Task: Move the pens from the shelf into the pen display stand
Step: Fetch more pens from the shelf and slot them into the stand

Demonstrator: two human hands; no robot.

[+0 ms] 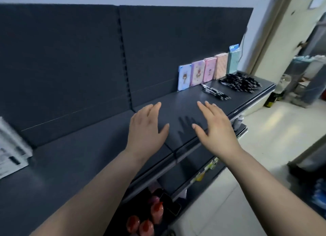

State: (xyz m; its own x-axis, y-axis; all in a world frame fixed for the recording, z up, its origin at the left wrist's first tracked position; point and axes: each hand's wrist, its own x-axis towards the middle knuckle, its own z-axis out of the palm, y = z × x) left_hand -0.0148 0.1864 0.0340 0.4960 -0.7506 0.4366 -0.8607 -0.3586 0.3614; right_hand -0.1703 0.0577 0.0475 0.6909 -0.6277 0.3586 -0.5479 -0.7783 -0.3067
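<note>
pens [240, 82] lie on the dark shelf [70, 165], a big loose pile at its far right end. left hand [146, 130] and right hand [215, 128] are held flat over the shelf's middle, fingers straight and spread, holding nothing, well short of the pile. row of pastel notebooks [202, 71] stands at the shelf's back. smaller pen bunch [216, 93] lies between right hand and pile.
</note>
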